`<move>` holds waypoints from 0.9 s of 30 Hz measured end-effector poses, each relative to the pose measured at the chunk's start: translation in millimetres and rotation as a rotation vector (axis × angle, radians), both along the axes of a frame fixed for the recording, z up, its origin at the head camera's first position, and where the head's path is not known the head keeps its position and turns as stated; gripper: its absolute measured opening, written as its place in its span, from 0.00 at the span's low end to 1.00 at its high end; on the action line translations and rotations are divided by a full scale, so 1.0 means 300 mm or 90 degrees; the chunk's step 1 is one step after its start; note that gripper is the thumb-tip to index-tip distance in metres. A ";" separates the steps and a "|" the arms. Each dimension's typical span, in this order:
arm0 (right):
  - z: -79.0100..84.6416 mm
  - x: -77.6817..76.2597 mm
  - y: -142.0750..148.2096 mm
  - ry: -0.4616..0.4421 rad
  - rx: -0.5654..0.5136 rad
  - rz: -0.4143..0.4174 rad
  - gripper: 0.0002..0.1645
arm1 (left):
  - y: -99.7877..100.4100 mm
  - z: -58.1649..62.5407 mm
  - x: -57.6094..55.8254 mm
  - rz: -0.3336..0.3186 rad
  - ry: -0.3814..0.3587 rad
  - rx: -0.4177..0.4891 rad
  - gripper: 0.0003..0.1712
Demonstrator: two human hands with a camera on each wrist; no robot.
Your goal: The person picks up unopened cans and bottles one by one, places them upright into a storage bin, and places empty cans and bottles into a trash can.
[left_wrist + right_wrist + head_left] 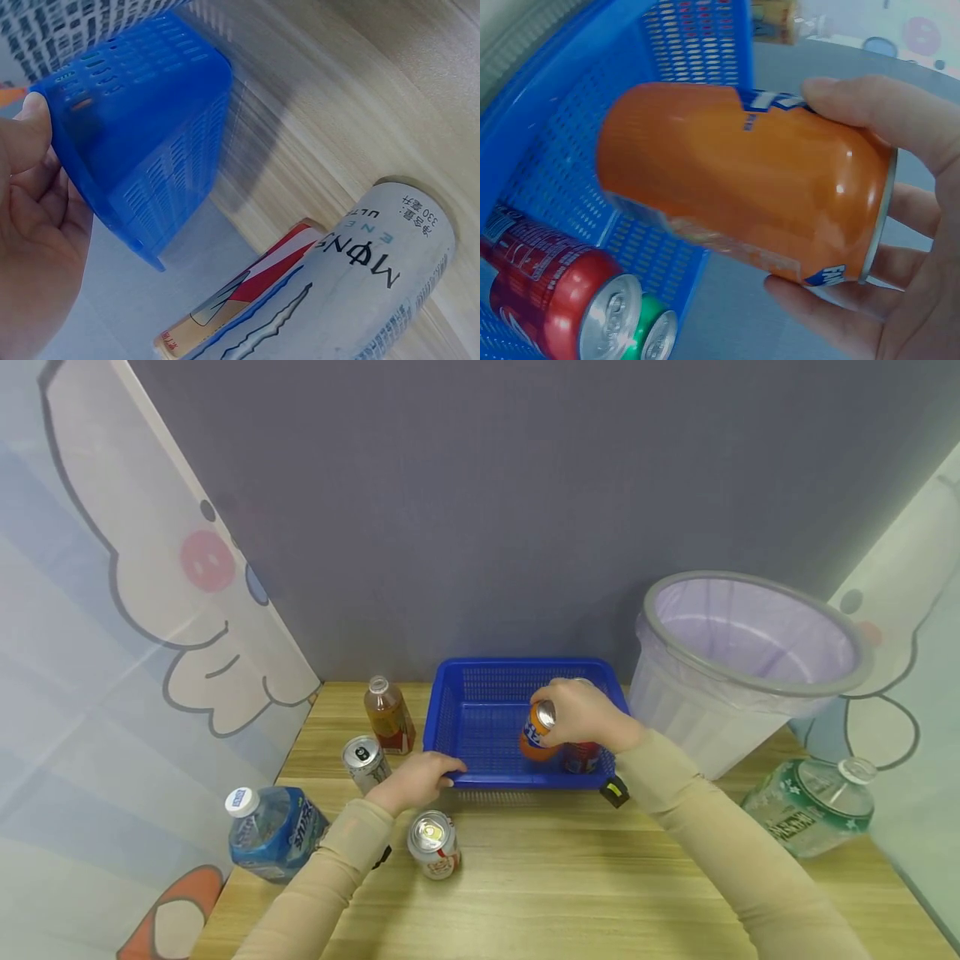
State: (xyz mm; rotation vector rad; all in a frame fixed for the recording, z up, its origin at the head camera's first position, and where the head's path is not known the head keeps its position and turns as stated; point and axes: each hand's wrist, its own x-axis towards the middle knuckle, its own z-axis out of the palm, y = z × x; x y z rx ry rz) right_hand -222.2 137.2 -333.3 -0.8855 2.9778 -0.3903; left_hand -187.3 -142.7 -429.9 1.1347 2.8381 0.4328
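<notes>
My right hand (581, 712) holds an orange Fanta can (735, 180) near its top, thumb on one side and fingers on the other. The can is inside the outline of the blue plastic basket (480, 662) in the head view. Beside it in the basket, a red can (570, 300) and a green can (656, 334) stand at the right end. My left hand (422, 778) grips the basket's rim at the near left corner, thumb over the edge and fingers curled below, as the left wrist view shows.
Left of the basket stand a tea bottle (390, 718), a white Monster can (375, 262) and a blue-labelled bottle (273, 835). A white-and-red can (435, 852) is in front. To the right are a lined bin (690, 718) and a green-labelled bottle (810, 810).
</notes>
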 end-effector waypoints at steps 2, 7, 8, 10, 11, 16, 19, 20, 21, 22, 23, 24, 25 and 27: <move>-0.009 -0.016 -0.008 0.002 0.002 -0.011 0.35 | 0.002 0.000 0.001 -0.002 0.004 -0.002 0.14; -0.027 -0.058 -0.026 -0.019 0.004 -0.055 0.36 | 0.006 0.004 0.004 -0.003 0.002 -0.002 0.14; -0.031 -0.068 -0.027 -0.024 0.000 -0.063 0.37 | 0.007 0.004 0.004 -0.004 0.002 -0.001 0.14; -0.040 -0.087 -0.027 -0.033 -0.008 -0.076 0.37 | 0.010 0.007 0.004 -0.004 0.000 -0.002 0.14; -0.045 -0.098 -0.025 -0.035 -0.014 -0.080 0.37 | 0.011 0.009 0.003 -0.006 0.000 -0.003 0.15; -0.069 -0.132 -0.012 -0.026 -0.026 -0.090 0.36 | 0.014 0.011 0.002 -0.008 0.003 -0.006 0.15; -0.081 -0.141 -0.013 -0.032 -0.019 -0.107 0.36 | 0.013 0.009 0.002 -0.007 0.002 -0.004 0.15; -0.085 -0.144 -0.015 -0.037 -0.016 -0.116 0.36 | 0.011 0.009 0.003 -0.007 0.002 -0.003 0.15; -0.089 -0.147 -0.017 -0.041 -0.010 -0.124 0.37 | 0.010 0.008 0.003 -0.007 0.003 -0.003 0.15; -0.092 -0.149 -0.019 -0.047 -0.007 -0.133 0.37 | 0.009 0.007 0.003 -0.006 0.003 -0.002 0.15; -0.097 -0.152 -0.022 -0.052 -0.005 -0.136 0.38 | 0.007 0.005 0.004 -0.006 0.004 -0.001 0.15; -0.100 -0.154 -0.025 -0.059 -0.007 -0.139 0.39 | 0.006 0.004 0.004 -0.005 0.005 -0.001 0.15; -0.105 -0.158 -0.029 -0.064 -0.011 -0.138 0.39 | 0.004 0.002 0.004 -0.005 0.006 -0.002 0.15; -0.116 -0.166 -0.035 -0.067 -0.020 -0.132 0.39 | 0.002 0.001 0.004 -0.002 0.005 -0.004 0.15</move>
